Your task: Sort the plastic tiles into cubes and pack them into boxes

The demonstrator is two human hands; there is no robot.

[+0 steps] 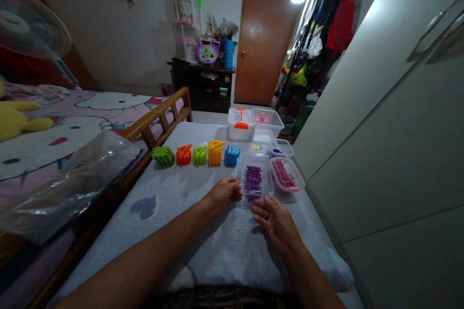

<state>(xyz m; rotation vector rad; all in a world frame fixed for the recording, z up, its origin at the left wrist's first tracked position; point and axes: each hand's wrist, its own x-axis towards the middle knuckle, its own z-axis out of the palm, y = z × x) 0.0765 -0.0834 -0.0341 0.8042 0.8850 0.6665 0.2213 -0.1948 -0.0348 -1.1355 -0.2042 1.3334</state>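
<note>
A clear plastic tray (pixel 243 161) with purple puzzle pieces (pixel 253 178) lies on the grey cloth in front of me. My left hand (pixel 224 192) rests at the tray's left near corner, fingers curled against its edge. My right hand (pixel 270 215) lies flat on the cloth just below the tray's near edge, fingers stretched out. Behind them stands a row of assembled cubes: green (pixel 163 156), orange (pixel 183 154), lime (pixel 199 154), yellow (pixel 215 152) and blue (pixel 232 155).
A clear tray of pink pieces (pixel 286 175) sits to the right, a smaller tray (pixel 280 147) behind it. Two clear boxes (pixel 240 123) (pixel 267 122) stand at the far end. A wooden bed rail (pixel 155 118) and bed lie left, a white wardrobe (pixel 380 120) right.
</note>
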